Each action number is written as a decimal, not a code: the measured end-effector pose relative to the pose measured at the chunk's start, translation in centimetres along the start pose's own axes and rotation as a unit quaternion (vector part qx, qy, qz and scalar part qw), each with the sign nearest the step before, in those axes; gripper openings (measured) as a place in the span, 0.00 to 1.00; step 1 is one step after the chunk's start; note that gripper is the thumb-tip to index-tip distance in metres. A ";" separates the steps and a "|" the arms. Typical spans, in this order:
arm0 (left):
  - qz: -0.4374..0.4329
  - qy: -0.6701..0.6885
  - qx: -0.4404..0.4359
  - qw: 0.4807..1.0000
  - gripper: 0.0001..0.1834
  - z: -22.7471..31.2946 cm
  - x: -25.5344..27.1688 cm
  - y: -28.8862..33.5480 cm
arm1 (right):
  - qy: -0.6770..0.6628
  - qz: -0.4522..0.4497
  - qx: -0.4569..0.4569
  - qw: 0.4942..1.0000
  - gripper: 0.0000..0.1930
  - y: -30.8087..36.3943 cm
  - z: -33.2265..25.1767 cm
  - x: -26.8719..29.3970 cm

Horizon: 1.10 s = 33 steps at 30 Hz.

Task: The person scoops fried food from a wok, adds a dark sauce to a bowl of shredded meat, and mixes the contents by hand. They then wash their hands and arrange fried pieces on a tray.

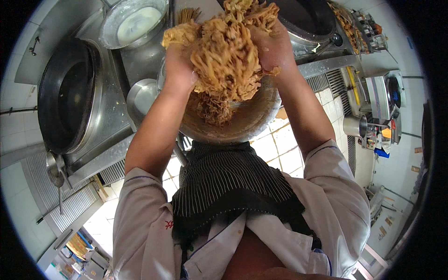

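Observation:
Both my hands are raised over a large metal basin point(252, 132), lifting a big wet clump of light-brown shredded strips point(226, 58). Whether the strips are meat or mushroom, I cannot tell. My left hand point(179, 70) grips the clump's left side, and its fingers are mostly covered by strips. On the opposite side, my right hand point(275, 49) is pressed around it, with bits stuck to the wrist. More brown strips point(214, 112) lie in the basin below the clump, whose bulk hides the basin's far part.
To the left, a large dark wok point(70, 95) sits in the steel counter, with a ladle point(55, 170) nearby. Beyond are a bowl of whitish liquid point(140, 25), a bristle brush point(188, 15) and a steel bowl point(142, 98). Another wok point(305, 16) stands far right.

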<state>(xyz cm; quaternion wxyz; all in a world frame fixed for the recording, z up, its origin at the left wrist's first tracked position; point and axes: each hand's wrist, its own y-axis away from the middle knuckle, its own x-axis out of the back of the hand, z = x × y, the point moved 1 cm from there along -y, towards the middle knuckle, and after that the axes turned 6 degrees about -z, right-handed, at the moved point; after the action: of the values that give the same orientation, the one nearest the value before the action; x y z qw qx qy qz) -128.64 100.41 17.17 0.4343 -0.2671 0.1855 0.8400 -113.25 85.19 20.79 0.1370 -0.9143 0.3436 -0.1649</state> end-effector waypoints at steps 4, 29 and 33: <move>-0.133 0.028 -0.042 0.990 0.24 -2.9 1.9 1.4 | 0.193 0.021 -0.006 0.981 0.19 3.9 0.9 -0.8; 0.119 -0.311 0.410 0.849 0.37 -12.2 6.2 -4.0 | -0.485 -0.041 -0.418 0.767 0.34 8.9 16.2 -6.1; 0.039 -0.269 0.227 0.935 0.23 -5.9 1.0 -2.1 | -0.411 -0.030 -0.308 0.857 0.30 7.9 7.9 -3.4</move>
<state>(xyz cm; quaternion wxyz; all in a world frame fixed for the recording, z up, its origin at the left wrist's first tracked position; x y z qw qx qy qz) -125.68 99.01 11.75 0.4840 0.0826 0.2577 0.8322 -117.19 82.80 10.05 -0.0284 -0.9043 0.2617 0.3360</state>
